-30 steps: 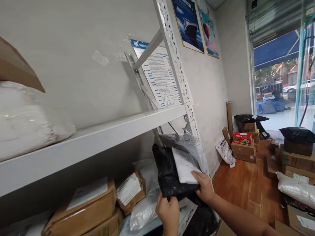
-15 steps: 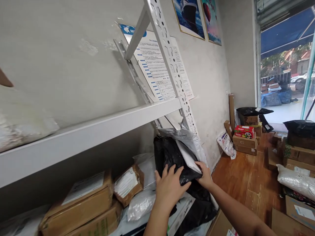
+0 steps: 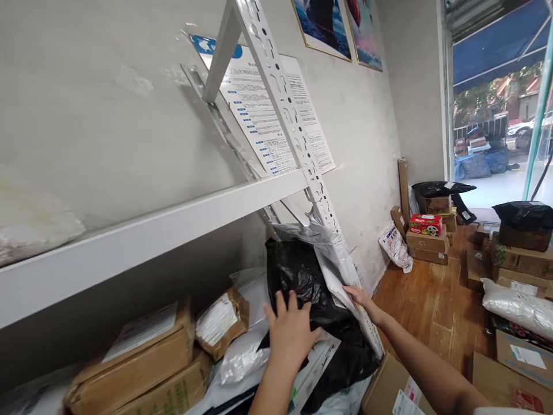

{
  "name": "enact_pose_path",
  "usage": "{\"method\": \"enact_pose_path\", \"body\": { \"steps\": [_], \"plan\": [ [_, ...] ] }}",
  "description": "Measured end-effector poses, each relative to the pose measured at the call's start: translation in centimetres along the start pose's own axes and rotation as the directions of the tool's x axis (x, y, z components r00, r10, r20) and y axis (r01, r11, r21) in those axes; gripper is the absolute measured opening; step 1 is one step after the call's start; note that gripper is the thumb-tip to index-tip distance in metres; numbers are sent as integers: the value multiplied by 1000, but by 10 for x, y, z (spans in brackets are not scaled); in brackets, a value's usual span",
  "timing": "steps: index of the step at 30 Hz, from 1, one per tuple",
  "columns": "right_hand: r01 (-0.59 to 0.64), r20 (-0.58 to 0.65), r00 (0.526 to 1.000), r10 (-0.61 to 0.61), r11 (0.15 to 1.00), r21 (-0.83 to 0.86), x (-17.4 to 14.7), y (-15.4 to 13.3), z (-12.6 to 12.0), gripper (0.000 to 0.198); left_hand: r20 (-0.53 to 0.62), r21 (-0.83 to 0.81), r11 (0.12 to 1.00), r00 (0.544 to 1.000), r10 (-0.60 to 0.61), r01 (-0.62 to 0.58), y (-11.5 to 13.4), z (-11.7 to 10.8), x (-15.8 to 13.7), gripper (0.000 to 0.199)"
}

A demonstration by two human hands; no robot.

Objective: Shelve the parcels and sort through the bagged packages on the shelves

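Presently the left hand (image 3: 288, 334) lies flat with fingers spread on the black parcel bag (image 3: 302, 282), pressing it rather than holding it; no grip is closed on anything. The right hand (image 3: 363, 301), also open, touches with its fingertips the lower edge of the grey mailer (image 3: 334, 259) that leans against the black bag on its right side. Both parcels stand on end at the right end of the lower shelf, under the white shelf board (image 3: 173, 230) and against the perforated upright (image 3: 298, 150).

To the left on the same shelf lie a clear plastic packet (image 3: 242, 360), a small brown parcel (image 3: 220, 323) and, further left, cardboard boxes (image 3: 138, 357). A labelled carton (image 3: 389, 389) stands on the floor below the right forearm. On the far right, stacked cartons and bags rest on the wooden floor (image 3: 432, 311) near the open doorway.

Judged from these positions, the step in hand is settling the standing parcels into place. The next move would call for steady pressure from both palms, since soft bags on end tend to slump towards the open right side.
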State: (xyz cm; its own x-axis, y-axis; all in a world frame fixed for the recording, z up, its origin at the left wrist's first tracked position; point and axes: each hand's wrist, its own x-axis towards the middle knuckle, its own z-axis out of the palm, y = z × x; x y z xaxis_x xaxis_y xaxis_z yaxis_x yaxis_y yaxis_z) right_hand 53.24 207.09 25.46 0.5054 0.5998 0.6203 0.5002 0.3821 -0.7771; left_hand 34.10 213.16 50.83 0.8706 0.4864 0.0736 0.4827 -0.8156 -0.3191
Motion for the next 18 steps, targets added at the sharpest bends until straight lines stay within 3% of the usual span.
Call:
{"method": "enact_pose_path", "body": {
  "steps": [2, 5, 7, 10, 13, 18],
  "plan": [
    [-76, -63, 995, 76, 997, 1, 5, -4, 3, 47, -38, 90, 995, 999, -36, 40, 4, 6, -5, 58],
    [-125, -150, 983, 101, 979, -159, 20, -13, 25, 73, -3, 137, 959, 968, 252, -249, 23, 24, -5, 66],
    [-160, -229, 969, 97, 947, -277, 33, -20, 42, 79, 64, 127, 923, 931, 359, -364, 38, 41, 1, 61],
    [-241, -338, 933, 124, 913, -329, 50, -32, 57, 66, 59, 134, 947, 956, 288, -293, 53, 68, 14, 59],
    [-254, -379, 917, 124, 914, -317, 55, -45, 58, 61, 24, 118, 966, 974, 227, -228, 53, 89, 25, 61],
    [-58, -469, 879, -82, 959, -277, 12, -89, 40, 46, -73, 14, 989, 987, 145, -144, 47, 106, 44, 59]
  ]
}}
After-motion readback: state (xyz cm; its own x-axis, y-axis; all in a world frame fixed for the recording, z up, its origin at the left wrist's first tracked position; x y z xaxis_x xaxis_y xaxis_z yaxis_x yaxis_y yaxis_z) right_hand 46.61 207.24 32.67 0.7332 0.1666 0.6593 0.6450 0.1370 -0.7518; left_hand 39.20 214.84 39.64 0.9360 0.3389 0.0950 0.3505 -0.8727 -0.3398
